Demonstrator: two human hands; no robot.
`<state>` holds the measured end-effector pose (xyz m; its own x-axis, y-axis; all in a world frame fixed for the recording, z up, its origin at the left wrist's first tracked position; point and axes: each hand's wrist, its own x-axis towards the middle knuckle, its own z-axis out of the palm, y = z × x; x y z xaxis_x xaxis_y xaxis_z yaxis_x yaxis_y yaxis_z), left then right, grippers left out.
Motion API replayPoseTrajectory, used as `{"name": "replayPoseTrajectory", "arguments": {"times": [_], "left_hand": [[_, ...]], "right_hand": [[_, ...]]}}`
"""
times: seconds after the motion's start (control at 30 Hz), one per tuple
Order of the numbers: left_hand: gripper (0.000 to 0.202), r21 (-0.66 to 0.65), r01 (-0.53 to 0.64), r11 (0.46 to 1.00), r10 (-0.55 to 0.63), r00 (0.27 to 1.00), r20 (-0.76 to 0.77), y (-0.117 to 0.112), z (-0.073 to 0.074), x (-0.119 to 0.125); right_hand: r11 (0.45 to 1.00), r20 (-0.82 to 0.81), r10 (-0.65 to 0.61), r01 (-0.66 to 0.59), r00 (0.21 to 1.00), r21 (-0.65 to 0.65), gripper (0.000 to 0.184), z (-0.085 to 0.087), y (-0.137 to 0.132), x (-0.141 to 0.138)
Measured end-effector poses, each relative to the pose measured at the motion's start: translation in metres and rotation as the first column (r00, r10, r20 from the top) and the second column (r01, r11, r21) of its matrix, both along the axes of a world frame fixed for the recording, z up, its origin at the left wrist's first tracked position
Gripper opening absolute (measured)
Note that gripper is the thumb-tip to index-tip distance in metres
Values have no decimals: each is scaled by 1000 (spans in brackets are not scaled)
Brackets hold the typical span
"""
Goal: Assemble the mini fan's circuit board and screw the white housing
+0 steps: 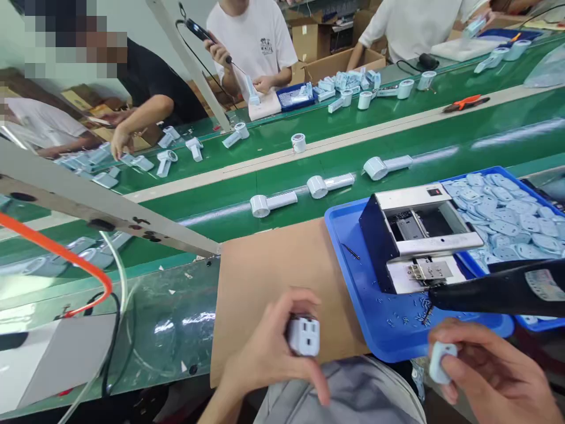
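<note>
My left hand (273, 347) is closed round a pale blue plastic piece (304, 336) whose end face, with several dark rectangular slots, points toward me. It is held above the cardboard sheet (251, 282); the rest of the piece is hidden by my hand. Between the thumb and fingers of my right hand (494, 368) is a small rounded pale blue plastic cover (441, 361) with a tiny hole near one end. That hand is in front of the blue tray (379, 347). The two pieces are apart from each other.
A screw feeder (428, 229) stands in the blue tray among loose screws (399, 318). A black tool (498, 290) reaches in from the right. Behind lies a tray of many covers (507, 206). Fan-shaped parts (273, 203) lie on the green conveyor (212, 203); co-workers sit beyond.
</note>
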<state>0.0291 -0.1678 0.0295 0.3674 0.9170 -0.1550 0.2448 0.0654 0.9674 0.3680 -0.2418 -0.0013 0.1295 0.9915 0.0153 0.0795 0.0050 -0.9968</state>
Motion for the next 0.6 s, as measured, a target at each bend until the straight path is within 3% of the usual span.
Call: {"name": "replayPoseTrajectory", "arguments": {"times": [0.1, 0.23, 0.33, 0.5, 0.6], "left_hand": [[111, -11, 195, 981, -195, 980, 31, 2, -9, 40], [112, 60, 344, 937, -342, 939, -41, 7, -17, 70], [105, 123, 406, 906, -394, 913, -109, 8, -18, 79], [102, 206, 410, 889, -389, 911, -137, 2, -25, 87], [93, 290, 362, 886, -345, 932, -111, 0, -33, 91]], "right_hand": [[989, -167, 140, -146, 976, -26, 22, 9, 4, -23], [974, -332, 185, -217, 925, -62, 18, 10, 4, -40], [968, -244, 228, -246, 942, -43, 18, 15, 9, -39], [941, -60, 337, -339, 939, -18, 15, 31, 18, -31], [958, 56, 268, -272, 962, 96, 14, 35, 15, -43]]}}
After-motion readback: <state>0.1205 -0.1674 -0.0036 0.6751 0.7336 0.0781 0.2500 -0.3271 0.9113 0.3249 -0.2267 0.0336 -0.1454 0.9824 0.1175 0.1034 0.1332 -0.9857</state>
